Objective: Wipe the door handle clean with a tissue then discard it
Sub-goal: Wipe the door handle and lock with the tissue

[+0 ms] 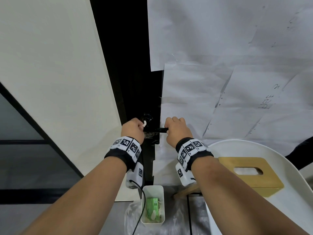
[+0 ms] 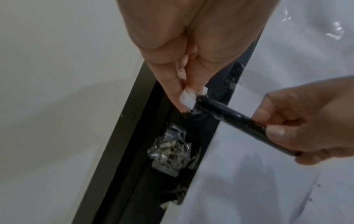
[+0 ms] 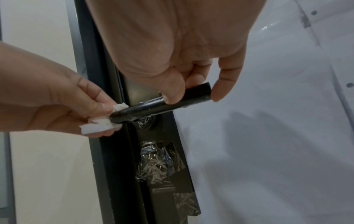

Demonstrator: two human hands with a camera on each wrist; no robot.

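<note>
The tissue [image 3: 99, 124] is being pinched by the left hand [image 1: 133, 128] against the door handle [image 3: 159, 106], whose free end is being gripped by the right hand [image 1: 176, 129]. The wad, seemingly small, is at risk of being dropped or shredded there.

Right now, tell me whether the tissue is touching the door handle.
Touching. In the right wrist view the tissue, pinched in the left hand, presses against the pivot end of the door handle, with no gap visible.

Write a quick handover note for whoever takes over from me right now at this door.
Left hand pinches the wadded tissue against the pivot end of the black door handle. Right hand grips the handle's free end. Wiping is under way; how much is already clean cannot be told. Left: finish wiping the lever, then drop the tissue in the white bin on the floor below.
</note>
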